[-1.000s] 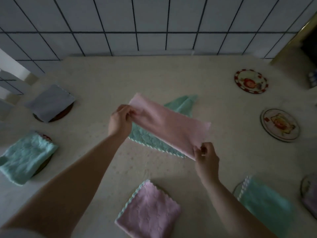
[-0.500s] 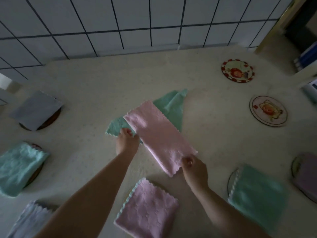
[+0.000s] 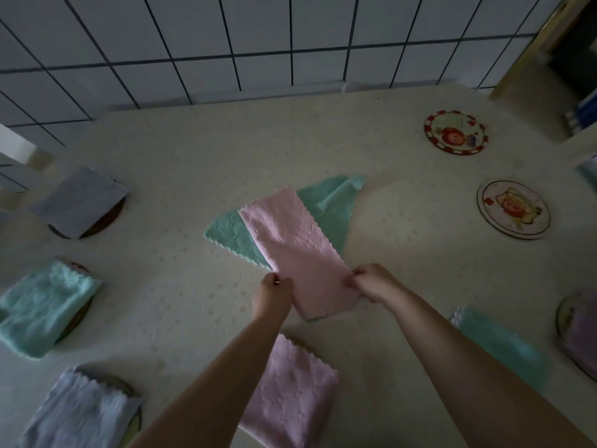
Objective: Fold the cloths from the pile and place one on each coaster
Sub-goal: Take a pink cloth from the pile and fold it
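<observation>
Count: 9 cloths, 2 bare coasters, 2 hands.
Cloths: 3 pink (image 3: pixel 295 250) (image 3: pixel 287 396) (image 3: pixel 581 328), 4 green (image 3: pixel 326 208) (image 3: pixel 42 305) (image 3: pixel 504 347) (image 3: pixel 589 176), 2 grey-blue (image 3: pixel 80 198) (image 3: pixel 80 412). Far-right ones are blurred or cut by the frame edge. Bare coasters (image 3: pixel 456 131) (image 3: pixel 513 209) on the right; rims of 5 more show under folded cloths. Hands: left (image 3: pixel 271 294), right (image 3: pixel 371 282).
</observation>
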